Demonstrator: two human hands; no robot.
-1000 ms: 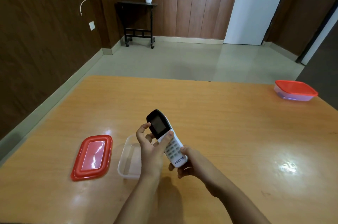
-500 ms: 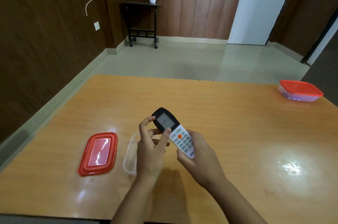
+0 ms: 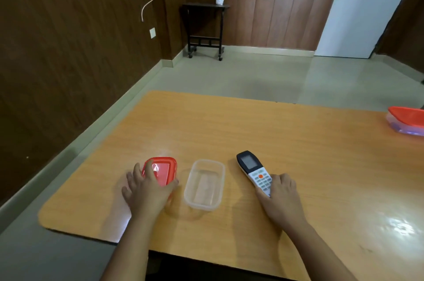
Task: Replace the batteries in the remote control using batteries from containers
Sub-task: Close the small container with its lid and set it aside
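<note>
The remote control (image 3: 249,163), white with a black screen end, lies face up on the wooden table (image 3: 229,124). My right hand (image 3: 281,200) grips its near, keypad end. A clear plastic container (image 3: 205,207) stands open just left of the remote, and I see no batteries inside it. Its red lid (image 3: 164,167) lies flat to the left. My left hand (image 3: 146,193) is laid over the lid's near half, fingers spread and thumb round its right edge.
A second clear container with a red lid on (image 3: 406,120) stands at the table's far right edge. The table's left and near edges lie close to my left hand. A small black side table (image 3: 205,28) stands by the far wall.
Both hands held the remote in the air before. It now lies on the table under my right hand, and my left hand has let go and moved left onto the red lid.
</note>
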